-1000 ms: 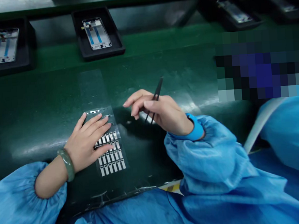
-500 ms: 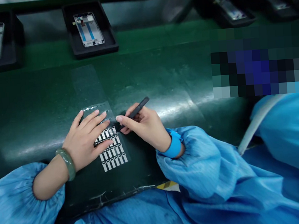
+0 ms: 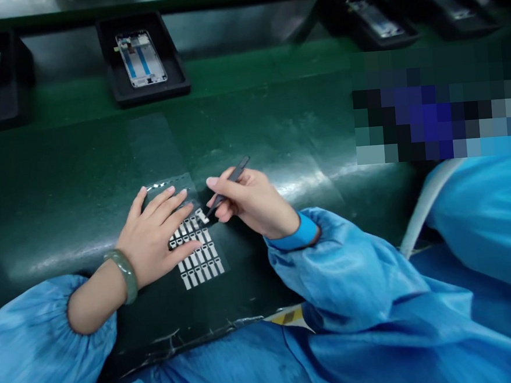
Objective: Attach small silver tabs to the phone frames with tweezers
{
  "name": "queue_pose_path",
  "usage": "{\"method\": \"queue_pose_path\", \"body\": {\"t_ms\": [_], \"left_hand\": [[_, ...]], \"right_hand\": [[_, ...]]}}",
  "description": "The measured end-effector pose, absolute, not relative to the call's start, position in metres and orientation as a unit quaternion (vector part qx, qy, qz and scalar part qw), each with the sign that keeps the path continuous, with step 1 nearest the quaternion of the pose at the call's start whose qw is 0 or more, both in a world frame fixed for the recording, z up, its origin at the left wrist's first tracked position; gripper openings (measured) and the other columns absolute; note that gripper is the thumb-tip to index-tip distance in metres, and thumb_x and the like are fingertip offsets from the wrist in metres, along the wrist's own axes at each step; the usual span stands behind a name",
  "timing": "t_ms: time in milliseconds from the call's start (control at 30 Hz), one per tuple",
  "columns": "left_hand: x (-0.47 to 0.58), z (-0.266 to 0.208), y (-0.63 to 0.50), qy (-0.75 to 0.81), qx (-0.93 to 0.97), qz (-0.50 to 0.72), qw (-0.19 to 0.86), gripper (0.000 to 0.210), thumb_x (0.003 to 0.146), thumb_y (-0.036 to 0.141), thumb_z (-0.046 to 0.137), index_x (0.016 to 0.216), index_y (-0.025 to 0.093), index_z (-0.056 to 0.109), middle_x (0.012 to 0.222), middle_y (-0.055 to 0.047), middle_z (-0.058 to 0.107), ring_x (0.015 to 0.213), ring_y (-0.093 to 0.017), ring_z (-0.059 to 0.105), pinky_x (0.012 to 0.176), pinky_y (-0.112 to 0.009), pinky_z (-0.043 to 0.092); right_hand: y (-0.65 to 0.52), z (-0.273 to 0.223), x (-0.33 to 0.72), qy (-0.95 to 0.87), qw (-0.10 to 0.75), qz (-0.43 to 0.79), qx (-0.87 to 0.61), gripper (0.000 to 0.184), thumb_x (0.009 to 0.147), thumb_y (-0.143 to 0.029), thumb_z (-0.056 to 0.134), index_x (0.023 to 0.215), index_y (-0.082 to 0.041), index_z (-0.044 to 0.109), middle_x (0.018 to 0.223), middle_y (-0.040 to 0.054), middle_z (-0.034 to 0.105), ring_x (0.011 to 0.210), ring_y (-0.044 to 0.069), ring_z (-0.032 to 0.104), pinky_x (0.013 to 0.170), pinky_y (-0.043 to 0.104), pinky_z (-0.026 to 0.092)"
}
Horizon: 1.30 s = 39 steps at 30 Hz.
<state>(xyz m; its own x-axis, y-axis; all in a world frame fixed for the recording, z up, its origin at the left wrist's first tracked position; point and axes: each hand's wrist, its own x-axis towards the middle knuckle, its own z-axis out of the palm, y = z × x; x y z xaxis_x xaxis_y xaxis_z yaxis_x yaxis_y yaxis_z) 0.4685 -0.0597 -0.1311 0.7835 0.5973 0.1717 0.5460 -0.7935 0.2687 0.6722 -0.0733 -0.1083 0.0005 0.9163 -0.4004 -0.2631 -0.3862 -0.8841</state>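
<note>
My left hand (image 3: 156, 236) lies flat with fingers spread over a clear sheet (image 3: 221, 247) of small white stickers, covering part of it. Rows of key-shaped white stickers (image 3: 203, 271) show below and right of the thumb. My right hand (image 3: 253, 197) pinches black tweezers (image 3: 232, 180), tilted with their tips pointing down and left. At the tips, one white sticker (image 3: 202, 216) at the right end of the top visible row is lifted askew. Whether it is fully off the sheet I cannot tell.
Black trays (image 3: 152, 96) holding phone frames (image 3: 141, 58) stand along the back of the green work surface (image 3: 62, 187). Another clear strip (image 3: 153, 143) lies beyond my left hand. A person in a blue garment (image 3: 493, 215) is at the right, beside a pale curved bar (image 3: 431, 202).
The corner sticker, flat in its row before, now sits askew at the tweezer tips. My right hand has drawn slightly up and right. The whole view has shifted a little.
</note>
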Motion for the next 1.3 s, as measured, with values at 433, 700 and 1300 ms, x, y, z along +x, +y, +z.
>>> {"method": "queue_pose_path", "body": {"t_ms": [433,700,1300], "left_hand": [[0.488,-0.136,0.061,0.577,0.792,0.189,-0.066,0.035,0.088,0.027,0.044,0.121,0.022,0.052,0.144,-0.006,0.037,0.138,-0.022,0.022,0.113,-0.046,0.012],[0.303,-0.129,0.134,0.725,0.662,0.141,-0.127,0.034,0.088,0.033,0.052,0.117,0.014,0.05,0.119,-0.01,0.053,0.102,-0.019,0.056,0.086,-0.044,0.047],[0.386,-0.116,-0.097,0.447,0.889,0.038,-0.088,0.033,0.086,0.011,0.043,0.115,0.017,0.057,0.088,-0.007,0.061,0.079,-0.022,0.055,0.071,-0.039,0.041]], "right_hand": [[-0.05,-0.119,0.726,-0.229,0.659,0.519,-0.494,0.017,0.07,-0.03,0.073,0.075,-0.02,0.059,0.075,-0.0019,0.07,0.066,0.004,0.067,0.064,0.009,0.055],[-0.051,-0.121,0.714,-0.259,0.633,0.537,-0.493,0.019,0.066,-0.026,0.076,0.075,-0.019,0.061,0.07,-0.001,0.069,0.066,0.008,0.068,0.063,0.013,0.057],[-0.077,-0.104,0.638,-0.33,0.552,0.587,-0.492,0.029,0.062,-0.027,0.08,0.072,-0.02,0.053,0.061,-0.0026,0.068,0.051,0.01,0.065,0.048,0.015,0.054]]}}
